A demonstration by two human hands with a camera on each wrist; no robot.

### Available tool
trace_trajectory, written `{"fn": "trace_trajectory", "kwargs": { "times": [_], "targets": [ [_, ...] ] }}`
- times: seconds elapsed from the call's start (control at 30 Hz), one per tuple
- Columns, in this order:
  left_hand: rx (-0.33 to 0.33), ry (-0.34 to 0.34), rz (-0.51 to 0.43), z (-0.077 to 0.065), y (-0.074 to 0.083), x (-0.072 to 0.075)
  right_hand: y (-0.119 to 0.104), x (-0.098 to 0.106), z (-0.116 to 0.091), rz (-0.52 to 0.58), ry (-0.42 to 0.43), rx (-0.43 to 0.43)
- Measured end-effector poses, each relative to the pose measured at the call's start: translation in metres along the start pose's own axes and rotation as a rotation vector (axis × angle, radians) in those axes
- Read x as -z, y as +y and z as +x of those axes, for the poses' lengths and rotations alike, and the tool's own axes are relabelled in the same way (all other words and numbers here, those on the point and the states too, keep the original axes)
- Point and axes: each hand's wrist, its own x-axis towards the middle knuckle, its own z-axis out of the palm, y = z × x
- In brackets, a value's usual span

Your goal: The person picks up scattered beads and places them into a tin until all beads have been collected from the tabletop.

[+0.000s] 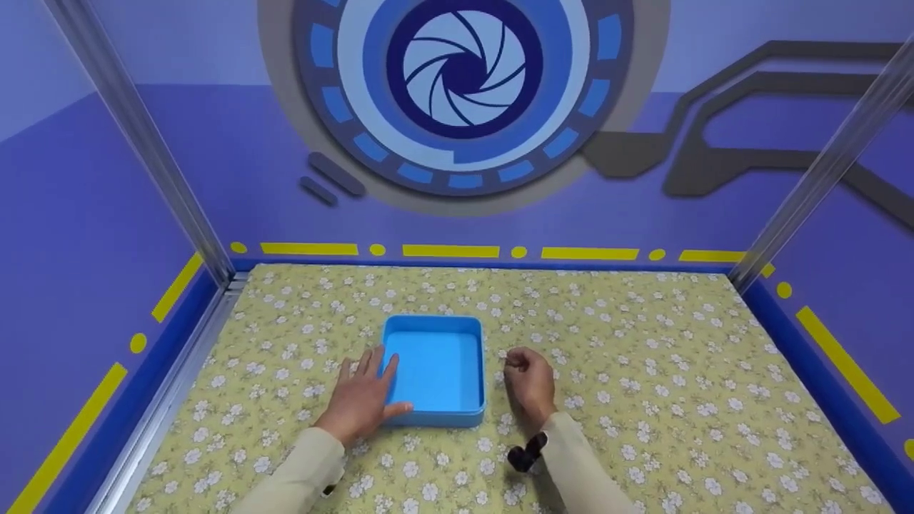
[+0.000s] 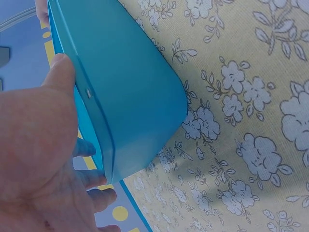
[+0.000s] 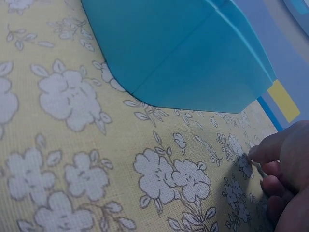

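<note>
A square blue plastic box [image 1: 437, 371], open at the top, stands on the flowered cloth in the head view. At its left side my left hand [image 1: 360, 398] lies with fingers spread, the thumb over the near left corner and the fingertips by the left rim. The left wrist view shows the thumb against the rim of the box [image 2: 128, 92] and the fingers extended along its side. To the right of the box, apart from it, my right hand [image 1: 532, 378] rests on its side with fingers loosely curled. Nothing shows between those fingers in the right wrist view.
The flowered yellow cloth [image 1: 664, 378] covers the table. Blue walls with yellow dashes [image 1: 450, 251] rise behind and on both sides. Metal posts stand at the left corner [image 1: 171, 178] and the right corner [image 1: 807, 193]. A small black device [image 1: 527, 454] sits at the right wrist.
</note>
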Motion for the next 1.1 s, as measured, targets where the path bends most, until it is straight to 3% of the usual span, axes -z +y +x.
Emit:
{"fn": "trace_trajectory", "kwargs": {
  "times": [0.13,0.53,0.87,1.1],
  "targets": [
    [0.001,-0.005,0.006,0.001,0.0,0.0,0.0,0.002,-0.001,0.021,-0.016,0.012],
    [-0.004,-0.002,-0.001,0.0,0.001,-0.002,-0.001,0.006,-0.001,0.098,-0.036,-0.076],
    [0.004,-0.001,-0.006,0.0,0.001,0.0,-0.008,0.009,-0.005,0.257,-0.059,-0.134],
    [-0.012,0.002,-0.033,-0.001,0.0,0.0,-0.02,0.014,-0.007,0.202,-0.06,-0.018]
  ]
}}
